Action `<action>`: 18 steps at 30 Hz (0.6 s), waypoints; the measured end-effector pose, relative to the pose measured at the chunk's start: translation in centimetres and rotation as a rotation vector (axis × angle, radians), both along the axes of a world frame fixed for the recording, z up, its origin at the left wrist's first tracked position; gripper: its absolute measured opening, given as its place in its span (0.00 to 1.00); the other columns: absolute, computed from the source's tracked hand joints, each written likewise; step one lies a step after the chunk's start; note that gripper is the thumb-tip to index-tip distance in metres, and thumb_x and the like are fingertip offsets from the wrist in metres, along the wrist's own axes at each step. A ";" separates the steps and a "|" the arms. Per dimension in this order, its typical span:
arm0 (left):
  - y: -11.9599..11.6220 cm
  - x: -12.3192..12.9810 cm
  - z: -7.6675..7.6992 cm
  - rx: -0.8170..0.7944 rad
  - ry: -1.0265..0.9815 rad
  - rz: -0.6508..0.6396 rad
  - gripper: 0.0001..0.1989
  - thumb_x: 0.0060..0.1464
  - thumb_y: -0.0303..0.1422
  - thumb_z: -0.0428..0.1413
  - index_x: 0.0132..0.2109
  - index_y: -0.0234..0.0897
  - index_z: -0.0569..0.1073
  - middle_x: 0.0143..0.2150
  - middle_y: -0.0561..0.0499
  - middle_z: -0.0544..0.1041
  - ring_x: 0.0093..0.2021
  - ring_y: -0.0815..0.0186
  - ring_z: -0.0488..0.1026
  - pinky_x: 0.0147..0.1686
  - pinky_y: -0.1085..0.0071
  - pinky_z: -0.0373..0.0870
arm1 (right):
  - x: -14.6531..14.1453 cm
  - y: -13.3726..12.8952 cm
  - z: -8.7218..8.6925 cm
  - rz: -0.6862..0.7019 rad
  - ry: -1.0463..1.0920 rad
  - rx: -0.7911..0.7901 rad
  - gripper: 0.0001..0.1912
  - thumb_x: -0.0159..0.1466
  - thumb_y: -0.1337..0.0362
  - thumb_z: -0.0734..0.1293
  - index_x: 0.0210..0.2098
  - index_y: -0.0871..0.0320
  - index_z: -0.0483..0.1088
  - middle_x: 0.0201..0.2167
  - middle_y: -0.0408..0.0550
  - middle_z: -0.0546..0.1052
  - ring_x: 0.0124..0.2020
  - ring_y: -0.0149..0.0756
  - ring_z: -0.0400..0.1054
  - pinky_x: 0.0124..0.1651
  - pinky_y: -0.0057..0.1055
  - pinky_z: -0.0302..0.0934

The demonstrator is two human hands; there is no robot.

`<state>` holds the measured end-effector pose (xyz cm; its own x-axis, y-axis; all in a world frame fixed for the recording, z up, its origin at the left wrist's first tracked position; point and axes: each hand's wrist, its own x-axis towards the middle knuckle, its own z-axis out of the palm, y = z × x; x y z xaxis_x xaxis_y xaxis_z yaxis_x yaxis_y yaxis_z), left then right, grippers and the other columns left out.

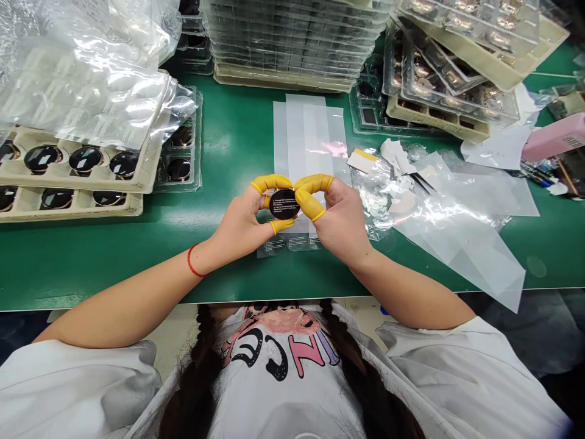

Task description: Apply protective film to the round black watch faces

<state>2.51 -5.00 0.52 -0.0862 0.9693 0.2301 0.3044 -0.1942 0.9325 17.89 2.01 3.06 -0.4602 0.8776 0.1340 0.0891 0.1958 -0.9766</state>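
Round black watch with white print [284, 208]: left hand [244, 219] and right hand [342, 216] pinch its rim through yellow rubber finger cots [311, 206], presumably keeping the face unsmudged.

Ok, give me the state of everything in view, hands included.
Black disc: held up, text side showing.
Left hand: gripping the disc's left side.
Right hand: pinching at the disc's right edge.
Clear label sheet: flat, partly hidden.
Translucent sheets: flat, overlapping.
Left beige trays: stacked, holding dark round pieces.
Centre tray stack: piled high.
Trays at right: stacked askew.
White paper scrap: crumpled.
Pink container: partly out of frame.
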 end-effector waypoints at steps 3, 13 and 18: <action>0.0 0.0 0.2 -0.006 -0.015 0.004 0.24 0.49 0.34 0.64 0.52 0.42 0.66 0.50 0.50 0.75 0.43 0.67 0.77 0.45 0.70 0.76 | 0.0 0.0 0.0 -0.004 -0.008 0.012 0.07 0.59 0.59 0.70 0.31 0.55 0.70 0.36 0.45 0.76 0.41 0.34 0.70 0.51 0.36 0.64; -0.1 0.1 0.4 -0.031 -0.046 0.003 0.24 0.48 0.32 0.65 0.52 0.41 0.66 0.48 0.51 0.76 0.42 0.69 0.77 0.46 0.71 0.76 | 0.0 -0.1 -0.1 -0.003 -0.016 0.032 0.06 0.60 0.60 0.69 0.31 0.55 0.70 0.36 0.45 0.76 0.42 0.35 0.69 0.51 0.37 0.64; 0.0 0.1 0.6 -0.026 -0.046 0.005 0.24 0.48 0.33 0.65 0.52 0.41 0.66 0.47 0.51 0.76 0.42 0.68 0.77 0.45 0.71 0.76 | 0.0 0.1 -0.2 -0.006 -0.037 0.048 0.07 0.60 0.59 0.69 0.31 0.55 0.70 0.36 0.45 0.76 0.42 0.35 0.69 0.51 0.38 0.63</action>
<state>2.65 -5.04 1.08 -0.1010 0.9744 0.2007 0.2624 -0.1685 0.9501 17.90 2.13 2.84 -0.4602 0.8735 0.1590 0.1266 0.2418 -0.9620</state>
